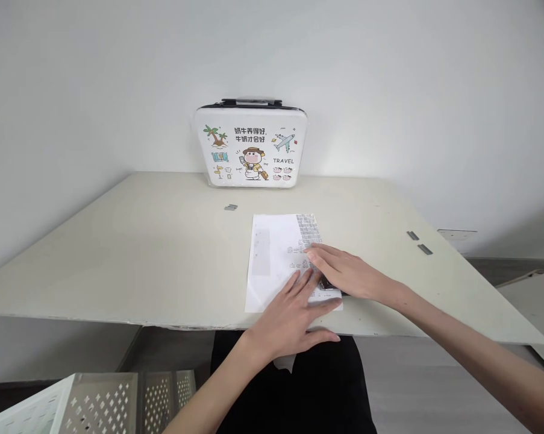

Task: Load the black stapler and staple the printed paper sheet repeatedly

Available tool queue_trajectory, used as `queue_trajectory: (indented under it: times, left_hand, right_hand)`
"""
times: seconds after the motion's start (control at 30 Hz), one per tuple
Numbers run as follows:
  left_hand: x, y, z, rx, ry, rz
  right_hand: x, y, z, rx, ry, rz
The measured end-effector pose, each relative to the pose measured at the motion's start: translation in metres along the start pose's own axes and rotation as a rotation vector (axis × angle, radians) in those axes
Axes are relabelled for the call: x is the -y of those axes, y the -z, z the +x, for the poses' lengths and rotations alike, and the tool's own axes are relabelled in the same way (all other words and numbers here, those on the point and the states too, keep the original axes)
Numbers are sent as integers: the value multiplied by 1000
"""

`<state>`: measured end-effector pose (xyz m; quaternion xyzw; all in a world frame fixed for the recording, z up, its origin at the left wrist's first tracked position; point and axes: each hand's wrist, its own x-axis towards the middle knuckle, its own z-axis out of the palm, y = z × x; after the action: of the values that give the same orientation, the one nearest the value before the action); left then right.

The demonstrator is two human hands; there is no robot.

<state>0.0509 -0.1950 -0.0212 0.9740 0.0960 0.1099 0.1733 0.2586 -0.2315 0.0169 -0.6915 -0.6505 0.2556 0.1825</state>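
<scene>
A white printed sheet of paper (pixel 272 283) lies near the table's front edge, with a grey block of print at its upper right. My left hand (pixel 294 313) rests palm down over its lower edge, fingers spread, the thumb off the paper. My right hand (pixel 344 271) comes in from the right and curls over a small black object with a shiny edge (pixel 326 284) on the paper's right side. Most of that object is hidden under the palm, so its kind is unclear. The two hands meet near the left fingertips.
A white cartoon-printed case (pixel 253 147) stands against the wall at the back of the table (pixel 140 253). Small grey metallic strips lie behind the paper (pixel 231 207) and at the right (pixel 425 249). Below the table's left front is a perforated plastic basket (pixel 102 401).
</scene>
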Motion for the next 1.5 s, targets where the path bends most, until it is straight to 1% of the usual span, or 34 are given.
queue_trajectory:
  times: [0.3,0.5,0.73,0.87,1.03,1.17,1.33,1.5]
  left_hand:
    - [-2,0,0,10,7,10]
    - [-2,1,0,4,9,9]
    - [2,4,-12,21,40,30]
    - [1,3,-14,13,42,33]
    - [0,2,-14,-21,32,41]
    - [-1,2,-15,-15,34,54]
    - [-2,4,-15,1,37,61]
    - [-3,3,-13,14,41,63]
  right_hand:
    - [-5,-8,5,-27,-8,-49]
    - [-2,-12,5,-53,-38,-90]
    - [-6,-9,6,7,-34,-74]
    - [-7,-5,5,-11,-40,-23]
    - [-3,1,2,35,-119,25]
    - [1,4,1,56,-169,48]
    - [2,3,2,64,-214,20]
    - [1,0,5,66,-195,-42]
